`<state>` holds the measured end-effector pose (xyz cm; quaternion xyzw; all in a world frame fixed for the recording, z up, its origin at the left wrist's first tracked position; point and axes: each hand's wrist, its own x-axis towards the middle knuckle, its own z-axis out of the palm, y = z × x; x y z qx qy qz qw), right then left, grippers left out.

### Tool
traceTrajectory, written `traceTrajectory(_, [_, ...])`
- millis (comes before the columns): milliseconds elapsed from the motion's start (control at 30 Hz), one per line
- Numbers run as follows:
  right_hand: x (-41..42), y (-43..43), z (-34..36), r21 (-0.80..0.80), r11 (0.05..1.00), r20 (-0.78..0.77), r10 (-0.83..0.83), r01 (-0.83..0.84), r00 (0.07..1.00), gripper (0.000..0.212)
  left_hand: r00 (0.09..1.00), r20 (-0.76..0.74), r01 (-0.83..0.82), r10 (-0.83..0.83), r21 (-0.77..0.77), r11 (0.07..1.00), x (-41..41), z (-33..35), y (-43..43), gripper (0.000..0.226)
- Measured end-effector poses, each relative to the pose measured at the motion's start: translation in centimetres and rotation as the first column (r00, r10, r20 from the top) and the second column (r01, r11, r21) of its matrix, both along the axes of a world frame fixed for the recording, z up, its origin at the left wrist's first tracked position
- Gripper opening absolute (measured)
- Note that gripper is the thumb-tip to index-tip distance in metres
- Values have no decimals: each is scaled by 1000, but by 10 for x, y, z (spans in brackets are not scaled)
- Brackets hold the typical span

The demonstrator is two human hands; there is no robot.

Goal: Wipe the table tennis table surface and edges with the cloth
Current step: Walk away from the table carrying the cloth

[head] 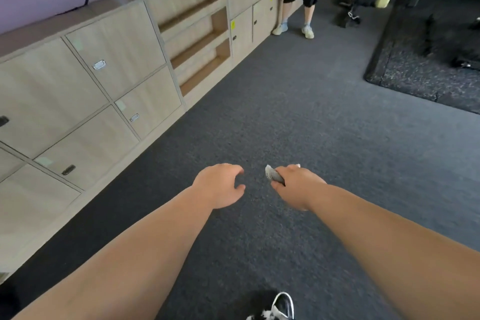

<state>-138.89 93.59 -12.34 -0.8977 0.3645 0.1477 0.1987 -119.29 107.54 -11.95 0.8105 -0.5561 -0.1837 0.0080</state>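
The right hand is curled round a small wad of grey cloth, whose folded end pokes out of the fist on the thumb side toward the left hand. That hand hangs just beside it but apart, fingers loosely curled and holding nothing. Both arms reach forward over dark grey carpet, with wooden lockers along the left. The table tennis table is nowhere in view, so its direction cannot be told; judging by that, the cloth-carrying right hand has yet to be brought to it.
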Motion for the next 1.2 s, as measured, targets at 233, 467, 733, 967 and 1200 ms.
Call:
traceTrajectory(233, [77,-112,4,2,999,-10,34,-34,999,38,992,-49,-121,119,-35,992,70,-1,-85,57])
traceTrajectory(467, [187,-211,-6,-21,997,-16,74,-74,997,41,986,-53,-161,159,-42,986,173,-23,-195,56])
traceTrajectory(733, [307,-334,1,4,1000,-17,21,-21,1000,35,993,-16,-119,119,26,993,307,-22,-307,55])
traceTrajectory(967, [382,-428,3,-2,1000,12,9,-9,1000,35,991,-1,-135,135,23,991,394,-19,-400,57])
traceTrajectory(1200, [448,-544,-10,1,999,6,53,-53,999,36,984,9,-179,179,8,984,455,-25,-508,56])
